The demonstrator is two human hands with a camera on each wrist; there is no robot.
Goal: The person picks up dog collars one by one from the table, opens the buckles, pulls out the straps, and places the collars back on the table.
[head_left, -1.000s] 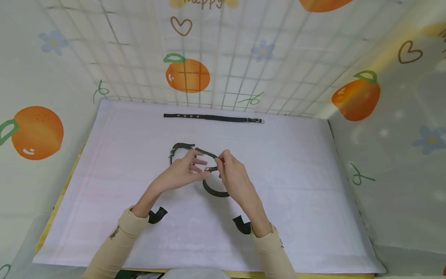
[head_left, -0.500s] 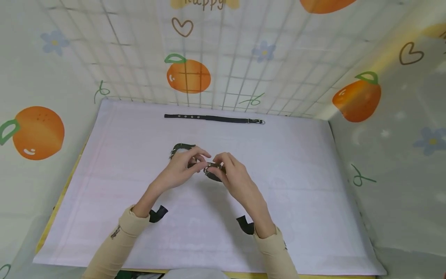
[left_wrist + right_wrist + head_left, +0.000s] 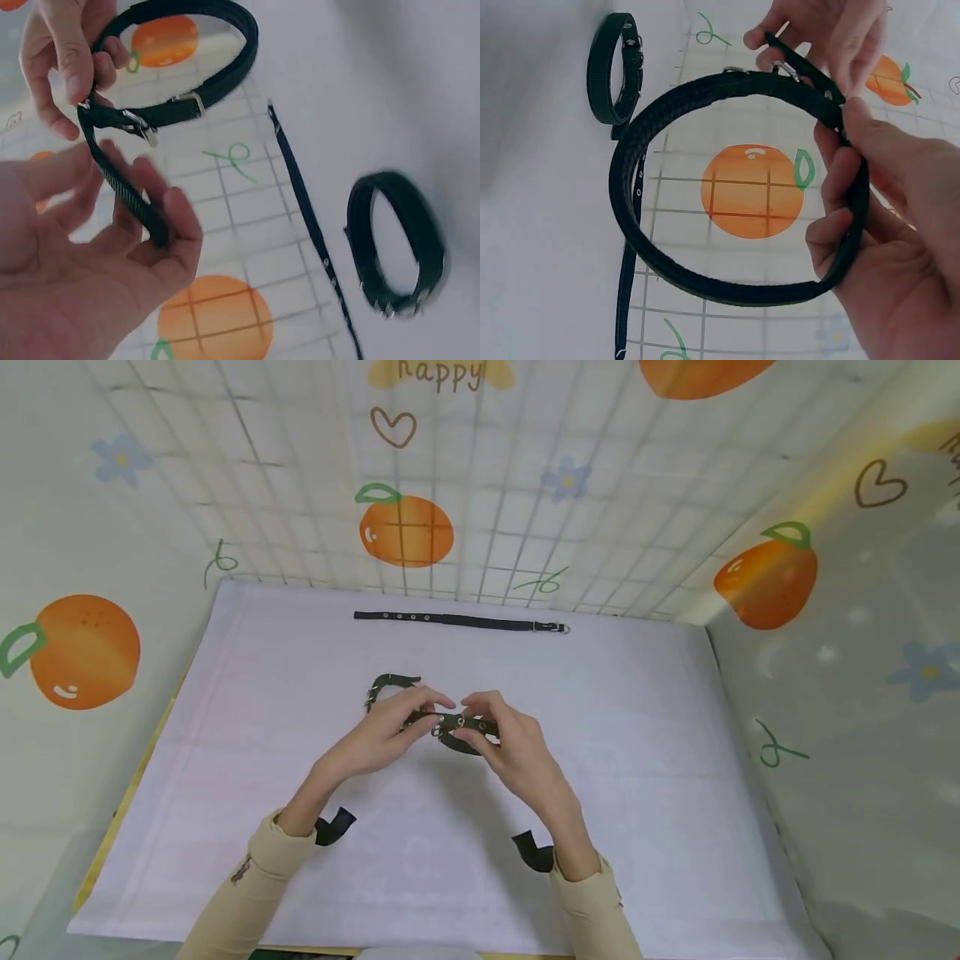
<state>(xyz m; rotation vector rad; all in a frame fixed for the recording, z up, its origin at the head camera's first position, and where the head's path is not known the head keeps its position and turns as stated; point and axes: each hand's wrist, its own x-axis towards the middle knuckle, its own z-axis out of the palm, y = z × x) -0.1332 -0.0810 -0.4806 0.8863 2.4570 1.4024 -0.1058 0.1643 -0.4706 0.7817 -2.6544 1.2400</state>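
Between the two hands is a dark pet collar [image 3: 472, 724], bent into a loop, with metal eyelets and a metal buckle. My left hand [image 3: 375, 737] pinches the strap's free end, which sticks out past the loop in the left wrist view. Beside the buckle, my right hand [image 3: 911, 217] grips the collar between thumb and fingers, the round loop [image 3: 621, 191] hanging from it. A metal ring [image 3: 786, 70] shows near the overlap of the strap. Just beyond the left hand, a second collar [image 3: 421, 225] lies on the table, closed in a loop, partly hidden in the head view.
A third collar [image 3: 480, 622] lies stretched straight along the back of the white-covered table [image 3: 660, 760]. A wire grid [image 3: 495, 527] behind a printed sheet rises at the back. Black bands [image 3: 335, 827] show beside both sleeves.
The hands have come together over the held collar. Its loop has swung up from below the right hand, and the strap now runs straight between both hands. The other collars stay in place.
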